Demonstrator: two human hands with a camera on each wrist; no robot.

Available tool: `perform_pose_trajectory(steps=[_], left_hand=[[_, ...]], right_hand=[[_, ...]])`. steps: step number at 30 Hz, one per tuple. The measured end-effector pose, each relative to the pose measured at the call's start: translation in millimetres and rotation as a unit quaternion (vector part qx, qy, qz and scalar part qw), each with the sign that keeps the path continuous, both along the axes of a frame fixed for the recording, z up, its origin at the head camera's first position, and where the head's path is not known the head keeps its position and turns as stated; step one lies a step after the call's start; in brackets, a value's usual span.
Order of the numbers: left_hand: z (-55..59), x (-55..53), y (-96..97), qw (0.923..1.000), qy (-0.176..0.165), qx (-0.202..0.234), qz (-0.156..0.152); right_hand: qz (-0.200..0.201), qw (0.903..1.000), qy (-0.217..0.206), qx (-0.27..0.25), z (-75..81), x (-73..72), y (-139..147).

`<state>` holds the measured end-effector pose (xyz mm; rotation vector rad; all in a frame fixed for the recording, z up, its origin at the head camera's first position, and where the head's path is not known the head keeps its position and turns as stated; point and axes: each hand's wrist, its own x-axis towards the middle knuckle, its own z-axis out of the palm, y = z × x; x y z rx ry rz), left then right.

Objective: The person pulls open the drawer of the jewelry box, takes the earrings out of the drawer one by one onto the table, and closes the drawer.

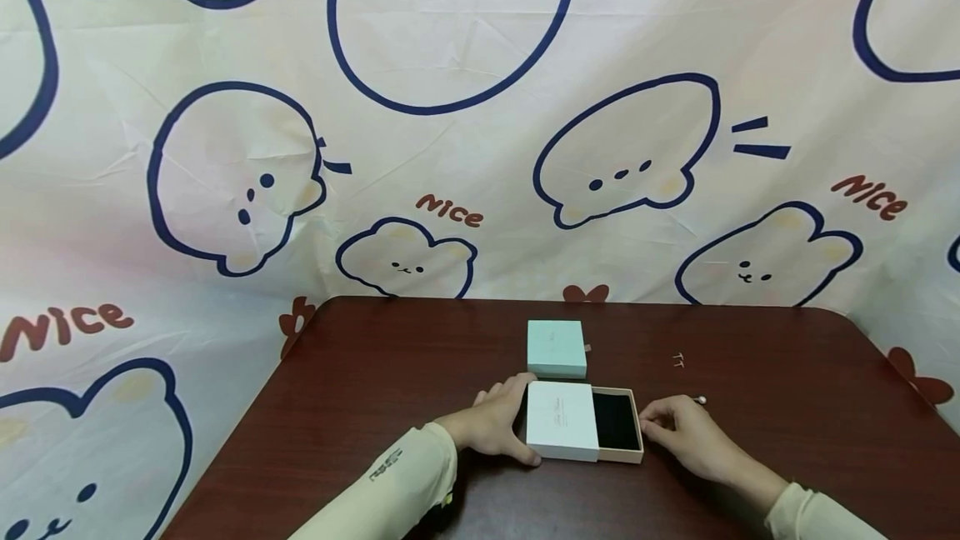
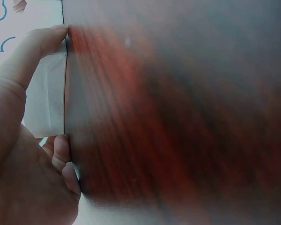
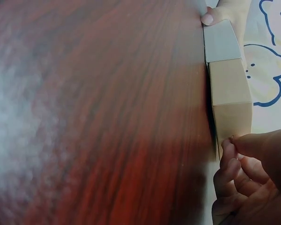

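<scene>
A white box sleeve (image 1: 562,419) lies on the table with its beige drawer (image 1: 621,456) slid partly out to the right, showing a black lining (image 1: 617,421). My left hand (image 1: 491,423) grips the sleeve from its left side, thumb at the near corner and fingers at the far one; the left wrist view shows the thumb (image 2: 51,40) against its edge. At the drawer's right end, my right hand (image 1: 686,433) pinches with thumb and forefinger (image 3: 229,149). What they pinch is mostly hidden, apparently a small pull tab.
Behind the white box stands a mint-green box (image 1: 555,348) with a small tab on its right side. Two tiny earring-like pieces (image 1: 678,361) lie farther right. A small pearl-like bead (image 1: 701,400) shows just beyond my right hand. A printed cloth (image 1: 502,165) hangs behind the brown table (image 1: 375,357).
</scene>
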<state>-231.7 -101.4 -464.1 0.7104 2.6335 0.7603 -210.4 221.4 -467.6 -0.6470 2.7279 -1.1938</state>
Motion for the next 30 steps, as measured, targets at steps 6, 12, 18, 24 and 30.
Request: perform_pose_trajectory(steps=[6,12,18,24,30], left_hand=[[0.4,0.2,0.0,1.0000,0.001,0.001,0.000],[0.7,0.0,0.2,1.0000,0.001,-0.002,0.000],[1.5,-0.4,-0.1,1.0000,-0.001,-0.002,-0.001],[2.5,0.2,-0.3,1.0000,0.000,0.003,-0.006],[2.3,0.9,-0.2,1.0000,-0.003,0.001,-0.004]], right_hand=[[-0.006,1.0000,0.005,0.006,-0.4,0.1,-0.9],[-0.004,0.9999,0.006,0.010,-0.4,-0.6,-1.7],[-0.006,0.9999,-0.002,0.009,0.5,-0.7,-2.5],[0.003,1.0000,-0.002,-0.001,0.1,-1.4,-3.4],[0.006,1.0000,0.000,-0.005,-0.3,-1.4,-5.7]])
